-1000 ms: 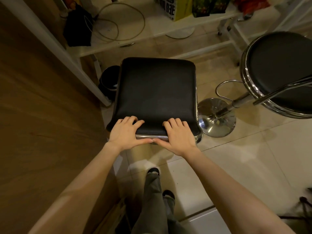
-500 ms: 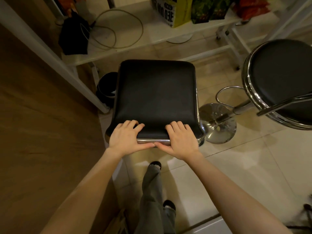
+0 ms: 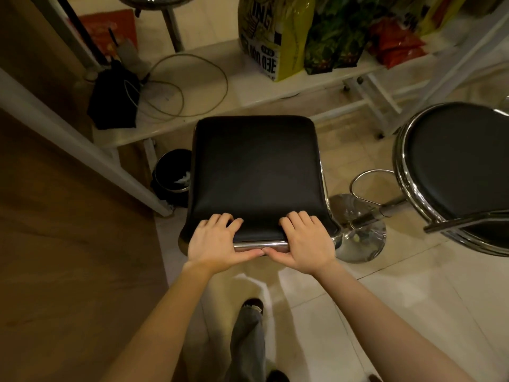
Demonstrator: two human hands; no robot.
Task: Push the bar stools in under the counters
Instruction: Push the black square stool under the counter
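A square black bar stool (image 3: 256,172) with a chrome rim stands in front of me, its far edge close to a white shelf (image 3: 248,89). My left hand (image 3: 213,242) grips the seat's near edge at its left side, fingers on the cushion and thumb along the chrome bar. My right hand (image 3: 305,244) grips the same edge at its right side, and the two thumbs touch. A second stool, round and black with a chrome ring (image 3: 457,172), stands to the right, its chrome base (image 3: 358,230) beside the square seat.
A wooden counter (image 3: 60,244) with a white edge runs along the left. A small black bin (image 3: 172,175) sits under it, left of the stool. Snack bags (image 3: 278,37), a coiled cable (image 3: 179,86) and a black pouch (image 3: 113,100) lie on the shelf. My foot (image 3: 252,306) is below.
The view has tilted up, showing more of the shelf; both stools sit lower in the frame. My hands keep the same grip on the seat edge.
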